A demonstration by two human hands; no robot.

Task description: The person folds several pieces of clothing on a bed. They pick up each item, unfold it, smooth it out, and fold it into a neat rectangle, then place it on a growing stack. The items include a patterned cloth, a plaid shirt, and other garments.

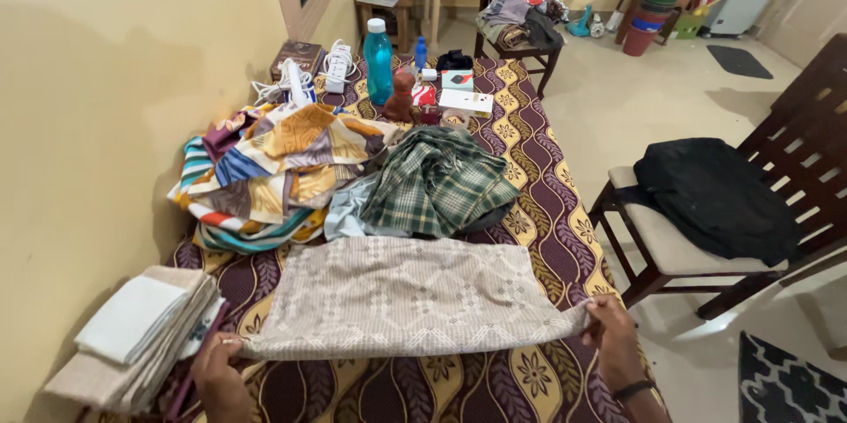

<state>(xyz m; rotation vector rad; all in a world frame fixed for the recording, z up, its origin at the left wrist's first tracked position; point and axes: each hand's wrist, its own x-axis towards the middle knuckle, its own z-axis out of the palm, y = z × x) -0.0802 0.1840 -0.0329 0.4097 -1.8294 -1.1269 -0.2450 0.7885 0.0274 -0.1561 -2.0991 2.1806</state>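
Gripping beige cloth [406, 295] corners: left hand [221, 379], right hand [610, 335]; teal bottle [378, 61] capped.

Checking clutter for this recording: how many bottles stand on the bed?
2: a tall teal bottle near the far end, and a small blue bottle just right of it. Others may be hidden.

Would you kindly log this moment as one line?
left hand: grips cloth corner | right hand: grips opposite corner | beige patterned cloth: spread flat on bed | folded stack: beside left hand
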